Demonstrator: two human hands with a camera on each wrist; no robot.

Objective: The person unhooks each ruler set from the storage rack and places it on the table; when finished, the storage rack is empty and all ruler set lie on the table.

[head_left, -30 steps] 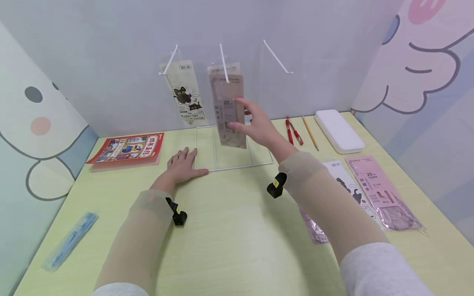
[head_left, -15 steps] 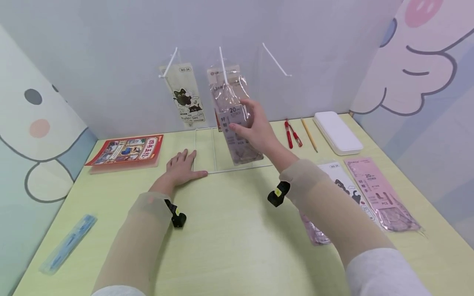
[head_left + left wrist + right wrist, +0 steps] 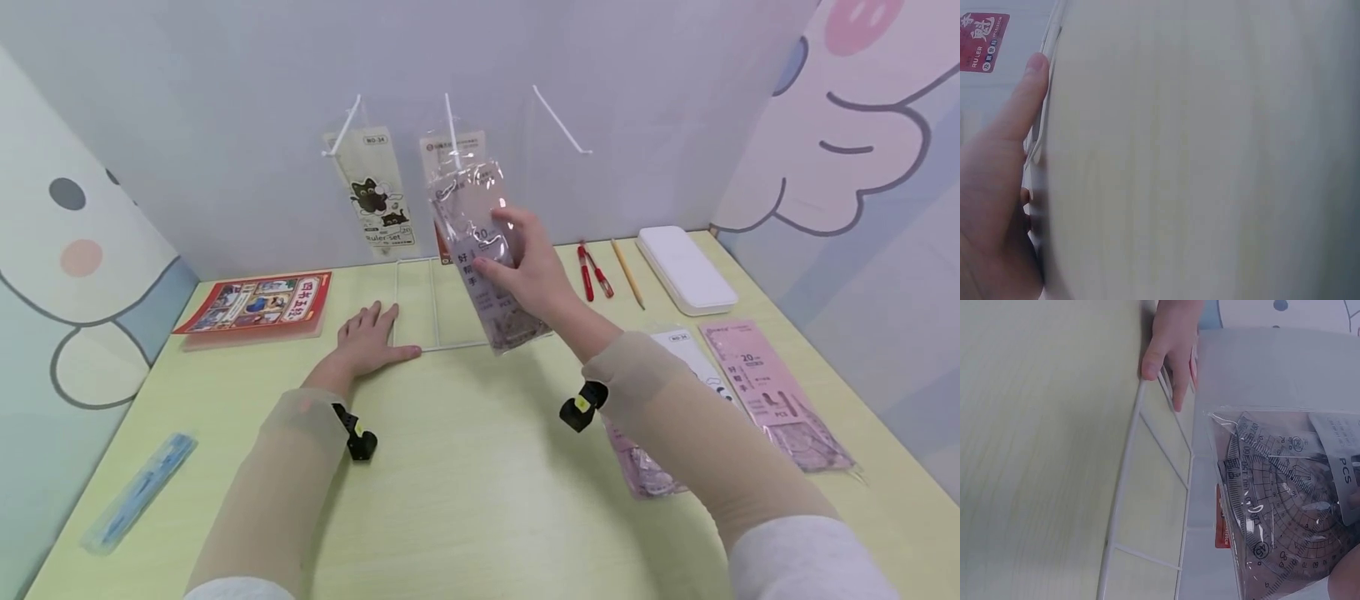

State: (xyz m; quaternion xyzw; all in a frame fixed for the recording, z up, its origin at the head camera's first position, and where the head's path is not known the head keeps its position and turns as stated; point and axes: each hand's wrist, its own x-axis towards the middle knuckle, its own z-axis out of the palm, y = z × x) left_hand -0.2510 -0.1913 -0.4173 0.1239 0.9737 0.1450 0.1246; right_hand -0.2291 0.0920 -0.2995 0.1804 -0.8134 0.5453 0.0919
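Observation:
My right hand point(image 3: 528, 271) pinches a pink ruler-set packet point(image 3: 487, 287) between thumb and fingers, tilted in front of the middle hook point(image 3: 452, 121) of a white wire rack. Its top edge overlaps the hook's tip in the head view. In the right wrist view, a clear protractor point(image 3: 1285, 506) shows inside the bag. Another packet point(image 3: 453, 143) hangs behind it on that hook, mostly hidden. My left hand point(image 3: 366, 342) lies with spread fingers at the left front corner of the rack's base point(image 3: 457, 345), thumb along the wire. A cat-print ruler set point(image 3: 378, 192) hangs on the left hook.
Red book point(image 3: 258, 304) at the back left; blue packet point(image 3: 138, 492) at the front left. On the right lie red pens point(image 3: 587, 275), a pencil point(image 3: 628, 275), a white case point(image 3: 686, 271), a pink packet point(image 3: 772, 392) and a cat-print packet point(image 3: 686, 346). The right hook point(image 3: 558, 117) juts out bare.
My right hand has drawn the pink packet forward, down and slightly right from the middle hook, tilting it and uncovering the packet behind. My left hand has stayed in place.

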